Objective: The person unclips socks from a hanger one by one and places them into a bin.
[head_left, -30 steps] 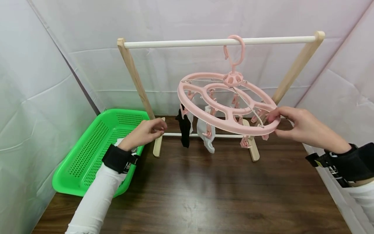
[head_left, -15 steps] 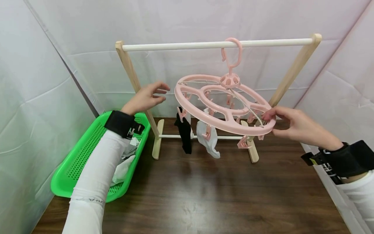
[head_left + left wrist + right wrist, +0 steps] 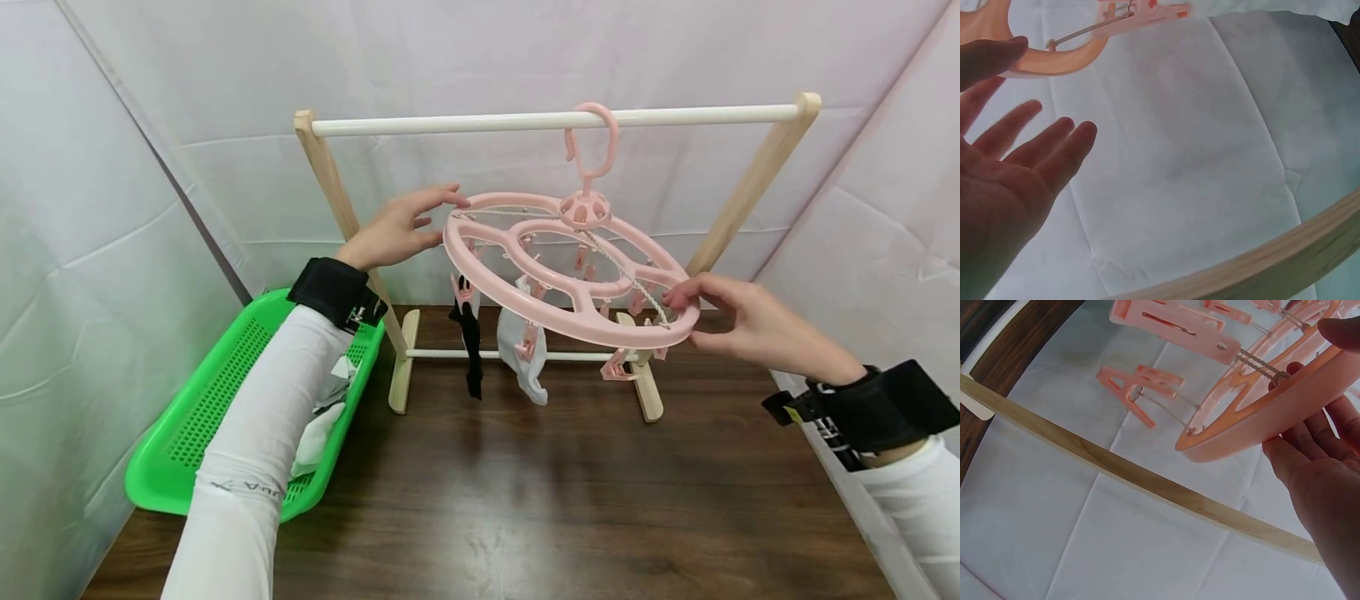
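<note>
A pink round clip hanger (image 3: 558,317) hangs tilted by its hook from the white rail, its right side lower. My right hand (image 3: 765,325) grips the right rim between thumb and fingers; in the right wrist view, the fingers (image 3: 1300,447) reach under the rim. At the left rim is my left hand (image 3: 401,225), fingertips touching or very near it. The left wrist view shows its thumb across the rim and the other fingers (image 3: 1063,153) spread and loose. A black sock (image 3: 470,346) and a white sock (image 3: 521,350) hang from clips below the ring.
A wooden stand (image 3: 757,179) with a white top rail (image 3: 450,125) holds the hanger. Left of it, a green basket (image 3: 157,479) contains crumpled white and grey cloth items (image 3: 318,433), partly hidden by my left arm. White curtains (image 3: 187,50) surround the dark wooden surface (image 3: 570,500).
My left hand has risen from beside the basket, moving up and right to the hanger's left rim. My right hand keeps its grip. The hanging socks have swung and turned a little.
</note>
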`<state>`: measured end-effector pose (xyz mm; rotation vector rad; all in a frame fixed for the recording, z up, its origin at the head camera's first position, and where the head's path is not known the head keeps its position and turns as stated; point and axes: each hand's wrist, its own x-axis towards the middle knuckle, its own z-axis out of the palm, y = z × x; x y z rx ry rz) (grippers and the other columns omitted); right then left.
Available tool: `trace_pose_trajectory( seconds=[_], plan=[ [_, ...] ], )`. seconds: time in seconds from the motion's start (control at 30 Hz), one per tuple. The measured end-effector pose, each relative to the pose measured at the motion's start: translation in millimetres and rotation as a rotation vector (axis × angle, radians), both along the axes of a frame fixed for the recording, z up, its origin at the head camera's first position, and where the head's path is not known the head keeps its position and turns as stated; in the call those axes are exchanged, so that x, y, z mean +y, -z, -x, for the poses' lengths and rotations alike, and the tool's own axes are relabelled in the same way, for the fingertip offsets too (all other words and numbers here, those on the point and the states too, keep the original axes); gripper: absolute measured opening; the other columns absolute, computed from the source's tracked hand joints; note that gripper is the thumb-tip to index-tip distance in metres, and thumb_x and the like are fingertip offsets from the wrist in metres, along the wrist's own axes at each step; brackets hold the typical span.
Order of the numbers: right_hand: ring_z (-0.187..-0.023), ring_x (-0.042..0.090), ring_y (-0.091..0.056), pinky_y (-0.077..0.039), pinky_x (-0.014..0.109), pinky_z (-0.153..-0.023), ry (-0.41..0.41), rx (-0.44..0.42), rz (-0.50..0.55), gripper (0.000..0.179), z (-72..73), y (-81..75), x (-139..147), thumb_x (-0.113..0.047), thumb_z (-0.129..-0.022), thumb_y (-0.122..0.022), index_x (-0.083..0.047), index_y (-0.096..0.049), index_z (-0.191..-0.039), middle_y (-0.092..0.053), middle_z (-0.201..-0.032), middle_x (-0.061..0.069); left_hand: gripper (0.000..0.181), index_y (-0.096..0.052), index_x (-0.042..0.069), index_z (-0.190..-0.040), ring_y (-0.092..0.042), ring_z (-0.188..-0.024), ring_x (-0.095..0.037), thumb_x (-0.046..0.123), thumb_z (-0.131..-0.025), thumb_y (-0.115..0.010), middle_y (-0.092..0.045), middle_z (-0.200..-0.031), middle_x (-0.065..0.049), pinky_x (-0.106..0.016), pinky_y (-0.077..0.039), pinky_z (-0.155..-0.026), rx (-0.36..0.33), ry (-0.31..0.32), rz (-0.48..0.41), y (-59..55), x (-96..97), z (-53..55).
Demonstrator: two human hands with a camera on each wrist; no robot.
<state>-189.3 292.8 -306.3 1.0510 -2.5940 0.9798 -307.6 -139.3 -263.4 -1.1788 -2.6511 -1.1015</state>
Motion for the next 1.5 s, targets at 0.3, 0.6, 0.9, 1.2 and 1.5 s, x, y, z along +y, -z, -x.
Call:
trace_pose_trajectory(
  seconds=[0.3,0.6,0.9,1.2,1.5],
  plan=[
    [-0.113,0.004,-0.046,-0.036,0.012,-0.089,-0.041,0.034,0.015,0.048,4.2,-3.4,5.3,0.022,-0.071,-0.07,-0.003,-0.06,-0.111,-0.056,-0.117,-0.002,0.03,-0.061,0.003,-0.123,-0.033,-0.138,-0.021,0.002,-0.093,-0.062,-0.044,-0.146,-0.011,-0.045,-0.032,-0.108,0.006,0.03,0.011,-4.9,-5.1,-5.2],
    [-0.12,0.004,-0.041,-0.035,0.011,-0.095,-0.006,0.097,0.075,0.05,13.4,-1.9,12.4,0.028,-0.069,-0.068,0.01,-0.058,-0.114,-0.046,-0.127,0.017,0.028,-0.064,0.001,-0.115,-0.04,-0.134,-0.03,-0.003,-0.087,-0.067,-0.057,-0.132,-0.015,-0.043,-0.035,-0.106,0.176,0.107,0.011,5.3,-10.6,-25.8],
    [-0.112,0.005,-0.049,-0.041,0.011,-0.089,0.007,-0.008,0.121,0.059,18.8,-5.3,13.3,0.025,-0.075,-0.064,0.009,-0.049,-0.129,-0.049,-0.122,0.01,0.032,-0.062,0.004,-0.117,-0.053,-0.12,-0.024,-0.002,-0.086,-0.068,-0.063,-0.121,-0.011,-0.039,-0.042,-0.098,0.224,0.145,0.023,5.1,-12.8,-52.9],
    [-0.103,0.007,-0.054,-0.04,0.012,-0.08,0.121,-0.11,0.081,0.06,31.2,-6.7,13.5,0.006,-0.08,-0.073,-0.002,-0.05,-0.135,-0.056,-0.12,-0.003,0.033,-0.062,0.001,-0.119,-0.052,-0.121,-0.025,0.001,-0.087,-0.07,-0.063,-0.12,-0.01,-0.039,-0.039,-0.102,0.237,0.205,-0.042,4.1,-14.5,-72.4],
    [-0.108,0.007,-0.052,-0.038,0.014,-0.084,0.057,-0.156,0.109,0.056,53.5,-4.6,11.1,0.006,-0.084,-0.07,-0.003,-0.05,-0.136,-0.056,-0.122,-0.007,0.021,-0.066,0.002,-0.109,-0.055,-0.116,-0.029,-0.003,-0.088,-0.067,-0.066,-0.108,-0.006,-0.039,-0.041,-0.1,0.308,0.252,-0.12,6.1,-11.4,-83.0]
  ],
)
